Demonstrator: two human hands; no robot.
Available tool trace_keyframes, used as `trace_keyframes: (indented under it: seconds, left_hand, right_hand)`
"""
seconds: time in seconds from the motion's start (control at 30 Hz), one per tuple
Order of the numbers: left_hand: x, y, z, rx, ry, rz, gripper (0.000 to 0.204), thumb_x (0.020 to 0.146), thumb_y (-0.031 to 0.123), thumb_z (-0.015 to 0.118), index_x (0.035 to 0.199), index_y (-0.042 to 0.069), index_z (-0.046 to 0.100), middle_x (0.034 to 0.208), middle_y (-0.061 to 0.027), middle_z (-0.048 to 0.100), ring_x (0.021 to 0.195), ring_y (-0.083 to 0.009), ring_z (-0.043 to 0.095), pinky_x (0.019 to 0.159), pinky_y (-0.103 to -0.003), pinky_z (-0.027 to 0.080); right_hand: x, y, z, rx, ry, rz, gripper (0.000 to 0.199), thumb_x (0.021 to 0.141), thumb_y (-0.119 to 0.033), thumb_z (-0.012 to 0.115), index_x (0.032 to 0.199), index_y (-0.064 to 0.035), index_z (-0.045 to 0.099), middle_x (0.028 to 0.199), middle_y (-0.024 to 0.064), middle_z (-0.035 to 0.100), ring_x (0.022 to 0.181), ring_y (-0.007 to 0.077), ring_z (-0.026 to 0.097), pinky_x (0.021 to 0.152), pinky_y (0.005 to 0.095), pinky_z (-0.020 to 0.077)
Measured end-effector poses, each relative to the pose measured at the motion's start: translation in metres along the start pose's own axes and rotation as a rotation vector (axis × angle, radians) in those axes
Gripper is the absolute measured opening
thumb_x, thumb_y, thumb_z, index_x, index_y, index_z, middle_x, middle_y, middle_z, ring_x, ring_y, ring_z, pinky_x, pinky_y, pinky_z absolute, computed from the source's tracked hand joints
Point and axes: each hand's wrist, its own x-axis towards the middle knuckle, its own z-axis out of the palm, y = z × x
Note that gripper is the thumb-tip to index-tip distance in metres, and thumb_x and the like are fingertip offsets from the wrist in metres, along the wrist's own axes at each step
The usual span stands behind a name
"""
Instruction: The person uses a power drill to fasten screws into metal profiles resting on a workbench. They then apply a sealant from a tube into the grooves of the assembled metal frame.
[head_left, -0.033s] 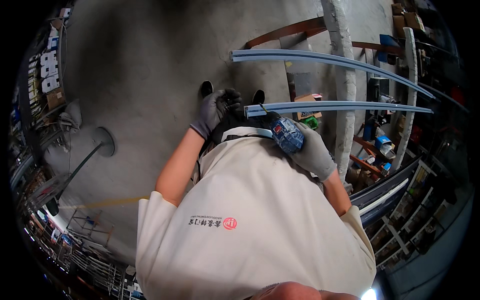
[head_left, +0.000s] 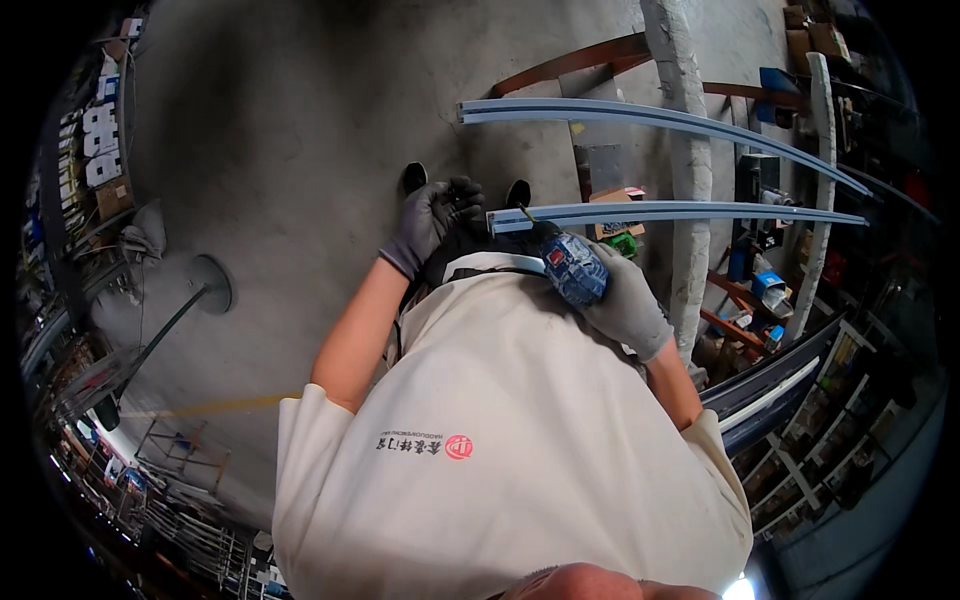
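My right hand [head_left: 627, 305], in a grey glove, grips a blue cordless drill [head_left: 574, 268] close to my body. The thin bit of the drill points up and left, meeting or overlapping the near light-blue metal profile [head_left: 640, 214] close to its left end; contact cannot be made out. My left hand [head_left: 438, 222], also gloved in grey, is just left of that end with its fingers curled in. Whatever those fingers may hold is hidden. Farther off, a second light-blue profile [head_left: 620, 112] runs roughly alongside the first.
Both profiles lie across a white-wrapped support bar [head_left: 690, 180] and a second wrapped bar [head_left: 818, 200] farther right. Under them are an open cardboard box [head_left: 616, 212] and a green item [head_left: 622, 244]. A round-based stand [head_left: 208, 284] is on the floor to the left.
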Motion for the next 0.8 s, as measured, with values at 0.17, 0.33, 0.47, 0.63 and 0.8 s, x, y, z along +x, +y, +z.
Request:
trace_keyframes:
  seconds: [0.17, 0.33, 0.47, 0.63, 0.8]
  left_hand:
    - [-0.003, -0.012, 0.042, 0.094, 0.013, 0.068, 0.023, 0.102, 0.005, 0.048, 0.117, -0.003, 0.063, 0.113, -0.018, 0.07, 0.108, -0.0295, 0.068, 0.096, -0.041, 0.058]
    - [0.002, -0.037, 0.068, 0.188, 0.069, 0.112, 0.021, 0.099, -0.001, 0.055, 0.117, -0.001, 0.065, 0.112, -0.0158, 0.071, 0.105, -0.0268, 0.07, 0.091, -0.037, 0.061]
    - [0.007, -0.059, 0.075, 0.272, 0.111, 0.19, 0.019, 0.1, 0.001, 0.057, 0.117, 0.001, 0.065, 0.113, -0.017, 0.071, 0.106, -0.0269, 0.071, 0.089, -0.038, 0.062]
    - [0.007, -0.06, 0.092, 0.232, 0.163, 0.206, 0.018, 0.101, 0.007, 0.057, 0.116, 0.004, 0.066, 0.11, -0.0099, 0.071, 0.1, -0.0205, 0.071, 0.085, -0.033, 0.062]
    - [0.021, -0.025, 0.1, 0.194, 0.044, 0.198, 0.02, 0.103, 0.008, 0.055, 0.118, 0.005, 0.067, 0.11, -0.0092, 0.072, 0.1, -0.0205, 0.071, 0.085, -0.032, 0.062]
  right_hand:
    - [-0.006, 0.026, -0.019, 0.115, -0.005, -0.082, 0.071, 0.075, -0.014, 0.078, 0.141, -0.0027, 0.053, 0.126, 0.0228, 0.063, 0.113, 0.0408, 0.064, 0.097, 0.0434, 0.0524]
    - [-0.013, 0.05, -0.039, 0.113, -0.018, -0.249, 0.083, 0.067, -0.014, 0.082, 0.144, -0.0054, 0.051, 0.131, 0.0233, 0.061, 0.114, 0.0412, 0.064, 0.098, 0.043, 0.0525]
    - [-0.015, 0.064, -0.051, 0.061, -0.036, -0.313, 0.073, 0.074, -0.013, 0.082, 0.14, -0.002, 0.054, 0.129, 0.0205, 0.063, 0.114, 0.0344, 0.064, 0.1, 0.0382, 0.0499]
    - [-0.009, 0.062, -0.066, 0.071, -0.061, -0.325, 0.067, 0.078, -0.016, 0.084, 0.137, -0.0002, 0.056, 0.127, 0.0185, 0.065, 0.114, 0.0307, 0.065, 0.101, 0.0362, 0.049]
    - [0.012, 0.047, -0.069, 0.138, -0.029, -0.337, 0.074, 0.07, -0.012, 0.084, 0.138, -0.0017, 0.056, 0.127, 0.0186, 0.064, 0.112, 0.0317, 0.065, 0.099, 0.0365, 0.0504]
